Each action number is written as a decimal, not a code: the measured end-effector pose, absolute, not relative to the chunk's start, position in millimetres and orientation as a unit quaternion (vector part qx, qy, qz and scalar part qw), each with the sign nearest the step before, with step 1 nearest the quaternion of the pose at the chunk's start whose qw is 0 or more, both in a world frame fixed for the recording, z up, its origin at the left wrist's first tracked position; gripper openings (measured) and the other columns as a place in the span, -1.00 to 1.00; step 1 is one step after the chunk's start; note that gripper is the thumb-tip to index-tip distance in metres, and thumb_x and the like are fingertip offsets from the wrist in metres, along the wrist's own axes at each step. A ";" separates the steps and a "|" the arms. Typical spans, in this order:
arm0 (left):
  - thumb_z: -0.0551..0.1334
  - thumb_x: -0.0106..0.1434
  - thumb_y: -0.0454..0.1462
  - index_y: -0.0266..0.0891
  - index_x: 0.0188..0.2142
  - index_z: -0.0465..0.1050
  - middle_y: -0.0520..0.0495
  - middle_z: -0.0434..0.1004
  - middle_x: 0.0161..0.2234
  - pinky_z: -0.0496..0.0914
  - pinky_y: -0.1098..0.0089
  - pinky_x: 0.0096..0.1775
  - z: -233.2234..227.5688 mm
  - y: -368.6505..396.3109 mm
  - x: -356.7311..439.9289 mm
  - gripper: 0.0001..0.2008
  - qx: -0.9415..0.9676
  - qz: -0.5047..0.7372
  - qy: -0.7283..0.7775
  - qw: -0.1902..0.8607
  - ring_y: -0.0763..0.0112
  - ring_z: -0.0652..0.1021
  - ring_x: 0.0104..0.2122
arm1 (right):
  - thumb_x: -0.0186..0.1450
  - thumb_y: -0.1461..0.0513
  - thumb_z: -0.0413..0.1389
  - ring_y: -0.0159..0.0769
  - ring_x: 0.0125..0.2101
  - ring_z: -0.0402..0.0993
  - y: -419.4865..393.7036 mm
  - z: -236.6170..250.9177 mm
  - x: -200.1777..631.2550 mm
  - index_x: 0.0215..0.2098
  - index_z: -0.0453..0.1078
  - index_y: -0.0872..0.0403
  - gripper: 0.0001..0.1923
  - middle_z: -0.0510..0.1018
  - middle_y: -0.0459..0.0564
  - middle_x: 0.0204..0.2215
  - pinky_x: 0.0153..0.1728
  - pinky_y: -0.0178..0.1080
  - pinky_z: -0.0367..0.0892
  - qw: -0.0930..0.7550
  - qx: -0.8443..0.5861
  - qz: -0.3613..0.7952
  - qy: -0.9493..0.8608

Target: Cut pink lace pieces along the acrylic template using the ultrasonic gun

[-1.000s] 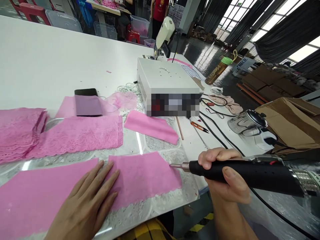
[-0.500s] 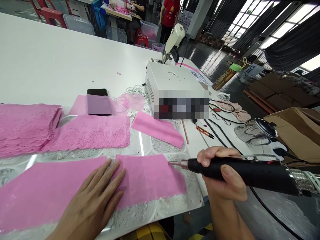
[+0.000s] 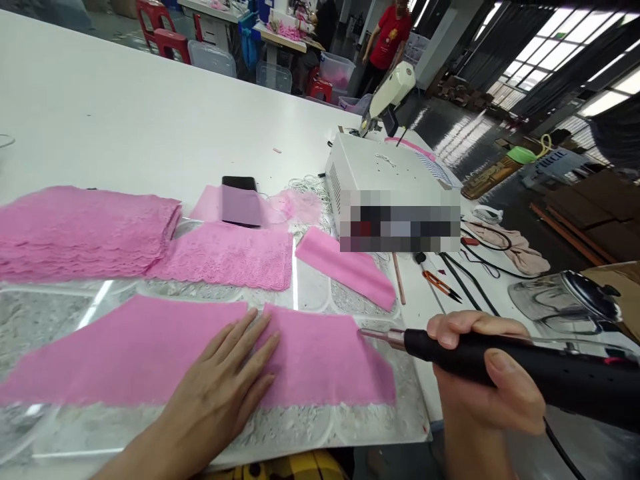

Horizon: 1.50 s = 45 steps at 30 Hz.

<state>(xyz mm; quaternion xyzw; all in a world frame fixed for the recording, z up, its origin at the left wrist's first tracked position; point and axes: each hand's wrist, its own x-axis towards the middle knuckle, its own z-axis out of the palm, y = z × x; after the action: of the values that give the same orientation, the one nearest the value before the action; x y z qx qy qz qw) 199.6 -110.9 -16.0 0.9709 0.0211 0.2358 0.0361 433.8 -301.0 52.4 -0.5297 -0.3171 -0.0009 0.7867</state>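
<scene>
While the left hand point(image 3: 220, 393) lies flat, fingers spread, on the long pink lace strip point(image 3: 150, 353), the right hand point(image 3: 487, 380) grips a black corded hot-knife tool point(image 3: 525, 370), tip at the strip's right end.

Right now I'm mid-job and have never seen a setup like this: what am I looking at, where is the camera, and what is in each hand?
The single view comes from a camera worn on a person's head, looking forward and down at their own two bare hands; there is no robot.

The left hand lies flat, fingers spread, on a long pink lace strip spread over a clear sheet on the white table.

The right hand grips a black corded hand tool; its metal tip sits at the strip's right end.

Behind them lie a stack of pink lace, more pink pieces, a dark phone, a white box-shaped machine, small snips and a glass kettle.

A person in a red shirt stands far off.
</scene>
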 end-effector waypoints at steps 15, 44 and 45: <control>0.02 0.46 -0.25 -0.27 0.02 0.47 -0.10 0.48 0.11 0.08 0.18 0.29 -13.6 -118.6 196.2 -0.69 0.957 0.270 0.066 0.084 0.18 0.29 0.26 | 0.13 0.25 0.11 -0.40 -0.55 0.37 -256.8 45.1 418.4 -0.31 0.41 0.09 -0.86 0.49 -0.09 -0.46 -0.47 -0.21 0.38 0.781 -0.509 0.039 -0.361; 0.04 0.45 -0.21 -0.23 0.03 0.47 -0.11 0.44 0.15 -0.01 0.16 0.33 -22.0 -123.9 196.4 -0.69 0.951 0.271 0.094 0.114 0.19 0.24 0.29 | 0.08 0.27 0.08 -0.39 -0.59 0.34 -258.3 45.2 419.9 -0.39 0.39 0.07 -0.88 0.47 -0.11 -0.50 -0.50 -0.20 0.36 0.770 -0.534 0.013 -0.350; 0.05 0.45 -0.21 -0.23 0.03 0.47 -0.11 0.44 0.15 -0.02 0.15 0.33 -22.5 -124.2 196.0 -0.70 0.951 0.270 0.095 0.114 0.18 0.24 0.29 | 0.07 0.27 0.08 -0.39 -0.59 0.34 -258.4 45.7 420.1 -0.39 0.39 0.07 -0.88 0.47 -0.12 -0.50 -0.50 -0.20 0.36 0.769 -0.535 0.013 -0.350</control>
<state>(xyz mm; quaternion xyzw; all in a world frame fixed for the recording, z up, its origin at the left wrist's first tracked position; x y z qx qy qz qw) 196.0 -124.2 -22.5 0.9513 0.0955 0.2700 0.1141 420.1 -258.4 45.7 -0.5350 -0.3497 0.0132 0.7690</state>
